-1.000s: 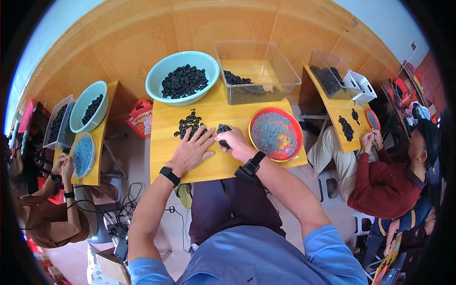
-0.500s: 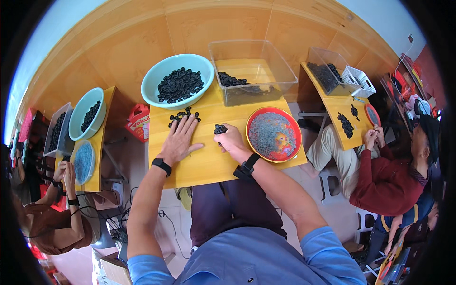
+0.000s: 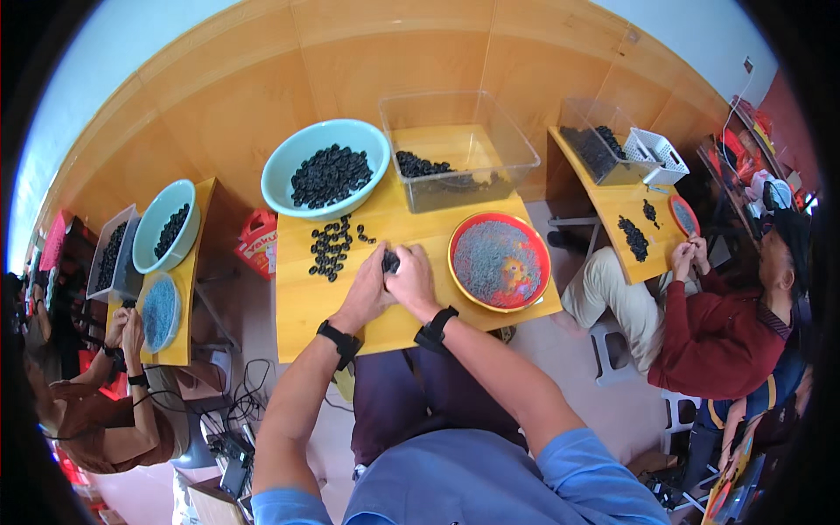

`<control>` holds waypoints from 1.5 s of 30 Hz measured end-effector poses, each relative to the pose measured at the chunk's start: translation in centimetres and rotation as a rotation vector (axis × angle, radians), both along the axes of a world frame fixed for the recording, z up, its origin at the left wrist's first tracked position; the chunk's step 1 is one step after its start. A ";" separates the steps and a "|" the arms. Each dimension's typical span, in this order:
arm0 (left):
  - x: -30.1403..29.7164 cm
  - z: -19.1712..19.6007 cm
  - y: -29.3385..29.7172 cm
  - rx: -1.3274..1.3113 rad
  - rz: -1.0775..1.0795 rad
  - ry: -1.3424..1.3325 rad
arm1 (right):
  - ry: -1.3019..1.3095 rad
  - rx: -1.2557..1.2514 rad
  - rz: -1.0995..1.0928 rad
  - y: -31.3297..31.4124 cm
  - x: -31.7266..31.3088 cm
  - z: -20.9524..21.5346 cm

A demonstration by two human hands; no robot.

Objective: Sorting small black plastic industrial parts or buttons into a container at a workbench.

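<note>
Over the middle of the yellow table, my left hand [image 3: 369,287] and my right hand [image 3: 412,278] are brought together, both closed. Between their fingertips shows a bit of dark material, small black oval pieces [image 3: 390,262]; how many is hidden. Left of my hands, several loose black pieces [image 3: 330,249] lie scattered on the table [image 3: 306,324]. Behind them stands a pale turquoise basin [image 3: 278,188] heaped with the same pieces. Right of my hands sits a round red tray [image 3: 544,262] holding many small grey bits.
A clear plastic bin [image 3: 516,157] with black pieces in one side stands at the back. Co-workers sit at yellow tables on both sides, one with a turquoise basin [image 3: 188,232], the other with a white basket [image 3: 669,157]. Cables [image 3: 249,398] lie on the floor at left.
My left hand has lifted off the loose black pieces and moved right to meet my right hand, which came slightly left and nearer. The pieces it covered now lie spread out in view.
</note>
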State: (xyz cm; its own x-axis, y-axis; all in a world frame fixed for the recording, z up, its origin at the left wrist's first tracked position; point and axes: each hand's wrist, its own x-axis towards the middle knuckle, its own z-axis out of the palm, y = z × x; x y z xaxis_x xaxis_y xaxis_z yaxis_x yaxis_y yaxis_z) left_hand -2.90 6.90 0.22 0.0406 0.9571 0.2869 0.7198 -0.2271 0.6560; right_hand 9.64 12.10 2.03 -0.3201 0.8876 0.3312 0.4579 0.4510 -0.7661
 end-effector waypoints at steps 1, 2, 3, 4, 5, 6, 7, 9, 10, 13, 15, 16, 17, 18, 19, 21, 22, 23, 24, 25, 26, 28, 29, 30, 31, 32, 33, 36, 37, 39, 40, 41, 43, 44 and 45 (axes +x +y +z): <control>-0.1 -0.3 0.0 0.011 -0.005 0.008 | 0.028 -0.012 0.014 -0.2 -0.1 -0.2; -0.3 -0.6 0.0 0.021 -0.010 0.015 | 0.037 0.017 -0.016 -0.3 -0.4 -0.5; -0.1 -0.4 -0.2 0.029 -0.004 -0.002 | 0.038 0.025 -0.014 -0.6 -0.4 -0.7; 0.1 -0.3 0.0 0.037 -0.009 -0.003 | 0.039 0.033 -0.011 -0.5 -0.4 -0.9; 0.2 -0.2 0.1 0.033 0.000 -0.009 | 0.039 0.040 -0.014 -0.2 -0.2 -1.1; 0.2 -0.1 -0.1 0.023 0.015 -0.015 | 0.054 0.039 -0.006 -0.3 -0.3 -1.1; 0.2 -0.1 -0.1 0.023 0.019 -0.014 | 0.069 0.037 0.003 -0.5 -0.4 -1.2; 0.2 0.0 0.0 0.084 0.011 -0.003 | 0.100 0.044 0.032 -0.2 -0.3 -1.2; 0.2 0.1 0.0 0.081 0.021 0.000 | 0.131 0.052 0.057 0.0 -0.1 -1.1; 0.3 0.2 0.4 0.058 0.016 -0.021 | 0.153 0.045 0.089 0.2 0.6 -1.0; 0.2 0.2 0.1 0.062 0.016 -0.014 | 0.191 0.021 0.113 0.1 1.2 -0.7; 0.1 0.3 0.0 0.069 0.007 -0.009 | 0.193 0.018 0.117 0.0 1.3 -0.5; -0.3 0.2 0.1 0.054 -0.004 -0.011 | 0.258 -0.087 0.134 -0.2 1.5 -0.3; -0.5 0.5 0.2 0.050 -0.006 -0.012 | 0.322 -0.191 0.146 -0.4 1.8 -0.2; -0.7 0.8 0.3 -0.001 0.004 -0.030 | 0.320 -0.224 0.144 -0.4 2.2 0.0; -1.5 1.4 0.8 -0.083 0.032 0.024 | 0.336 -0.291 0.137 -0.1 2.8 0.3; -1.9 1.7 1.4 -0.112 0.024 0.054 | 0.353 -0.354 0.133 0.0 3.1 0.5; -2.0 1.9 1.7 -0.157 0.007 0.053 | 0.396 -0.326 0.137 0.1 3.3 0.2; -2.2 2.2 1.9 -0.203 -0.007 0.054 | 0.395 -0.332 0.137 0.1 3.5 0.5; -2.4 2.4 2.0 -0.209 -0.005 0.053 | 0.404 -0.312 0.128 -0.1 3.8 0.8; -2.4 2.6 2.1 -0.209 -0.006 0.111 | 0.413 -0.293 0.118 -0.3 4.1 1.1; -2.2 2.8 1.7 -0.194 0.009 0.190 | 0.415 -0.338 0.138 -0.9 5.1 1.7; -2.3 2.9 1.4 -0.196 0.011 0.181 | 0.445 -0.332 0.151 -1.2 5.5 1.7; -2.1 3.5 1.0 -0.194 0.010 0.172 | 0.475 -0.323 0.159 -1.4 6.1 1.7; -1.6 4.2 0.4 -0.205 0.026 0.149 | 0.448 -0.316 0.163 -1.5 6.9 1.2; -1.3 4.6 -0.1 -0.212 0.019 0.145 | 0.445 -0.322 0.154 -1.8 7.9 0.7; -1.4 4.8 -0.7 -0.220 0.024 0.074 | 0.449 -0.371 0.163 -2.5 8.6 0.8; -1.3 4.8 -2.9 -0.242 0.050 0.016 | 0.383 -0.263 0.179 -4.0 10.4 -0.1; -1.4 4.4 -3.7 -0.218 0.099 -0.019 | 0.251 -0.161 0.156 -4.7 10.9 0.1; -1.3 3.9 -4.9 -0.182 0.162 -0.070 | 0.118 -0.060 0.132 -5.3 11.3 0.0; -1.1 3.8 -5.3 -0.183 0.161 -0.070 | 0.027 0.038 0.126 -5.3 11.4 -0.4; -0.8 3.6 -5.7 -0.158 0.187 -0.080 | -0.064 0.137 0.118 -5.4 11.5 -0.7; -0.4 3.3 -6.6 -0.134 0.217 -0.086 | -0.101 0.142 0.121 -5.6 11.0 -0.2; 0.1 3.0 -6.9 -0.140 0.236 -0.147 | -0.140 0.147 0.121 -5.5 10.7 0.0; 0.6 2.9 -7.1 -0.145 0.257 -0.208 | -0.138 0.149 0.123 -5.4 10.5 -0.1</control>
